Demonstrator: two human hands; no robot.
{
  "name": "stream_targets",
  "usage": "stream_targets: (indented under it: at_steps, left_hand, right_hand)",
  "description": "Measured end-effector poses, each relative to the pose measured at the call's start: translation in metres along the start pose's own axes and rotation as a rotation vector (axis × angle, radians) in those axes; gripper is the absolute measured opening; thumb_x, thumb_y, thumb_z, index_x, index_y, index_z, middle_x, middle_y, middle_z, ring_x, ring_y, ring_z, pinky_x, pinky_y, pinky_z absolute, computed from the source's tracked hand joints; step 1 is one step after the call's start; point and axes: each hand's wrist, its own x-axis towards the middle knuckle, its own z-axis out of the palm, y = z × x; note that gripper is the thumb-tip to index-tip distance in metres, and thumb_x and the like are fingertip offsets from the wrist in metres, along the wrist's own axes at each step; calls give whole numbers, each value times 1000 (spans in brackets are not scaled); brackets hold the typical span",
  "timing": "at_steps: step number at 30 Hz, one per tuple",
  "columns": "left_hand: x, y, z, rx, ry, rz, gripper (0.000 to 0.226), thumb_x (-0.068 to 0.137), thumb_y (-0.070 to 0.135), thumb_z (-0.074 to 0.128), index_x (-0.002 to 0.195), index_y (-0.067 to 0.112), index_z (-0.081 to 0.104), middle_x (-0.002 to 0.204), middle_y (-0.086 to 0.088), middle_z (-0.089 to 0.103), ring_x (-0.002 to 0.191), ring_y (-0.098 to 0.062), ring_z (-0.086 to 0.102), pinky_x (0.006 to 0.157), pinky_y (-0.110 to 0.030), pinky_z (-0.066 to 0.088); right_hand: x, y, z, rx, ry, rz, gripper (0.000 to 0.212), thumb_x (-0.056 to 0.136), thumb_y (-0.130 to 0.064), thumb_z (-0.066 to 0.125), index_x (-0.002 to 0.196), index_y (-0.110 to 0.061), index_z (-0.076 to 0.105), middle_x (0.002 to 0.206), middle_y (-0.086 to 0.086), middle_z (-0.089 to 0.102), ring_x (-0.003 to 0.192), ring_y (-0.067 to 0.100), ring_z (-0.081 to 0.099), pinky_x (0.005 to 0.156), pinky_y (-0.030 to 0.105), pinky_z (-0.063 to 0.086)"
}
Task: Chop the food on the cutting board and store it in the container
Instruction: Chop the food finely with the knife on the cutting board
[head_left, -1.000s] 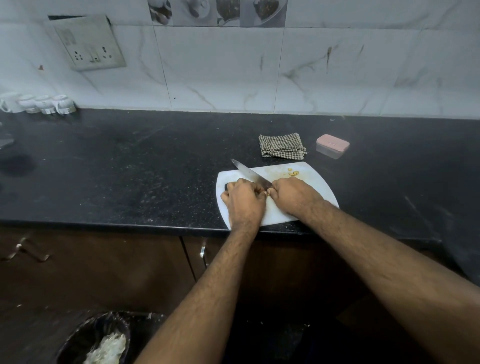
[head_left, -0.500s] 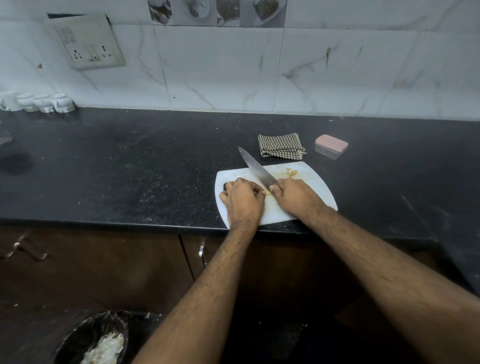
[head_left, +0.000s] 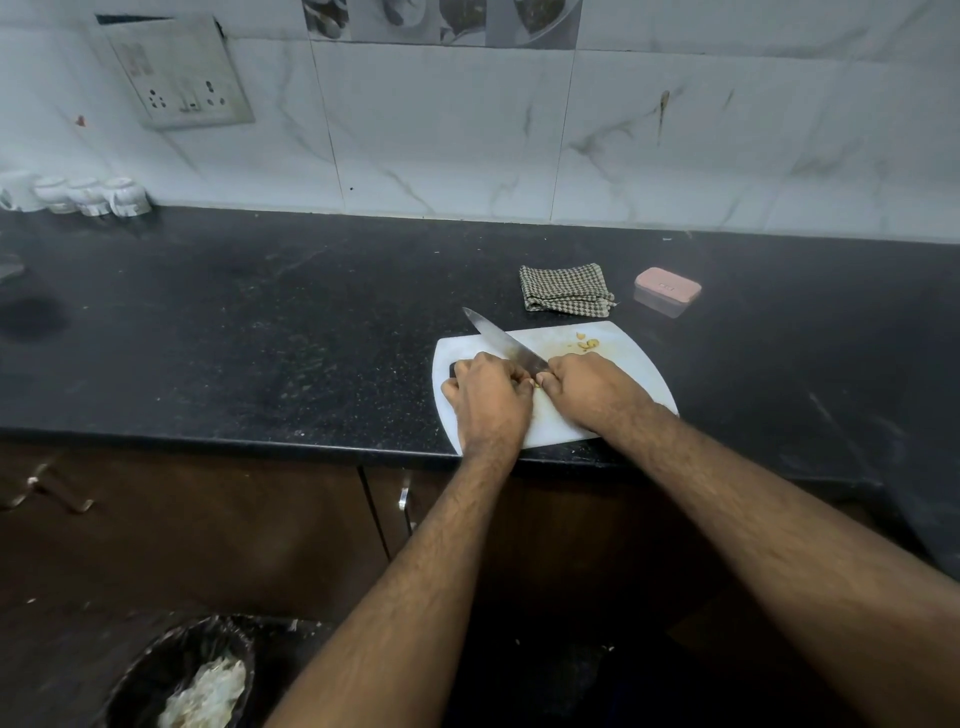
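Long steel knife (head_left: 503, 344) has tipped lower vs a sec ago, blade now across white plastic cutting board (head_left: 636, 358). Right hand (head_left: 597, 392) grips its handle; left hand (head_left: 491, 397) pinches food, mostly hidden. Few yellowish cut bits (head_left: 588, 343) at board's far side. Pink-lidded container (head_left: 667, 291) beyond board, lid on; storing still left.

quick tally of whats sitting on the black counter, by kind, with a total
cutting board: 1
knife: 1
checked cloth: 1
pink-lidded container: 1
white cups at far left: at least 4, the row runs out of frame
Total: at least 8
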Motion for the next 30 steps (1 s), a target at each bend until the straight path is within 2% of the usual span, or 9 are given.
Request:
stream_targets:
  at_steps: [4,10,16,20,24,30]
  left_hand:
    - [1,0,0,-8,3,4,5,92,31,73,90,28,78,108,7,67,112,-15,44,98,-35,28]
    - [1,-2,3,-12,11,10,6,90,34,75,90,28,77,107,7,68,111,-16,46,98,-37,28]
    - [-1,-1,-1,-18,9,-1,5,91,32,74,86,31,76,105,8,67,109,-15,45,96,-36,28]
    - [-1,0,-1,-18,12,-4,6,90,30,74,86,29,77,103,10,67,110,-16,46,95,-35,26]
    - [-1,0,-2,-8,8,-9,8,91,27,72,83,29,75,105,10,67,111,-16,46,93,-34,24]
    - [0,1,-1,-3,4,-12,7,91,30,72,88,29,78,106,10,68,111,-16,46,96,-37,27]
  right_hand:
    - [2,-3,0,-36,-4,-11,24,105,-38,42,91,-24,56,86,0,58,83,19,54,74,35,46]
    - [5,-7,1,-123,-1,-23,30,105,-39,42,109,-17,63,95,5,59,84,21,51,73,35,45]
    - [3,-6,-1,-40,4,-3,26,105,-36,44,97,-18,61,85,0,54,89,24,59,72,33,43]
    - [-1,-4,-2,12,17,23,27,106,-36,43,94,-17,59,85,0,56,84,21,53,73,32,41]
    - [-2,-2,0,56,25,43,29,106,-37,41,86,-19,54,81,1,58,79,20,54,69,31,40]
    - [-3,1,0,77,26,31,31,106,-39,41,88,-18,56,77,-2,56,77,19,54,68,31,40]
